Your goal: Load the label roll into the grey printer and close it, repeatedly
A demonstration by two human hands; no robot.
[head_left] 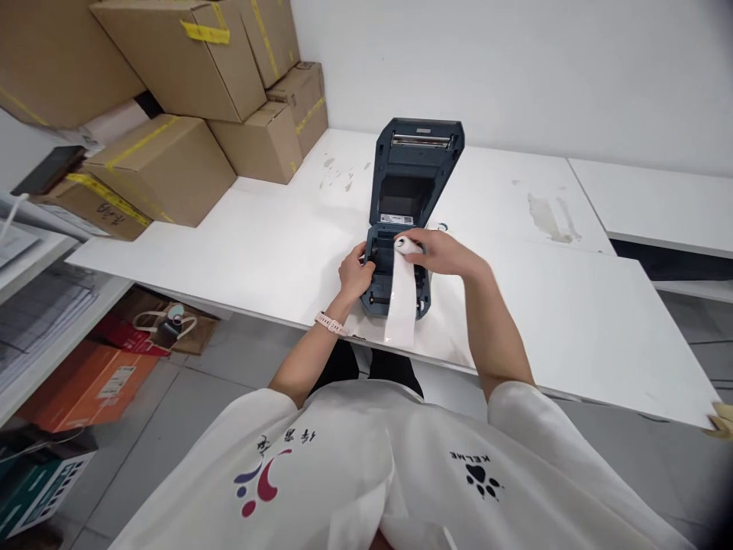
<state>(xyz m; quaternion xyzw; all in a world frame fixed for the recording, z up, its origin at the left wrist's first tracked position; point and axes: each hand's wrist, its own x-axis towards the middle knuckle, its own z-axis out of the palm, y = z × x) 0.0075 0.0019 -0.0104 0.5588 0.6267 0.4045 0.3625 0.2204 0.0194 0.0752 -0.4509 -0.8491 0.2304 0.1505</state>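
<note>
A dark blue label printer [375,298] stands on the white table with its lid [421,164] raised. My right hand [438,250] grips a roll of white labels [402,244] over the printer's open bay. From the roll a strip of label paper [402,305] hangs toward me, past the printer's front and down to the table edge. My left hand [356,273] is closed on the printer's left side wall, its thumb over the rim. Part of the roll and the right fingertips are hidden.
Cardboard boxes [172,160] with yellow tape are stacked at the left of the white table [275,244]. A dark flat device [49,169] lies on one box. The white wall [515,76] rises behind. Below left, an orange box [92,382] stands on the floor.
</note>
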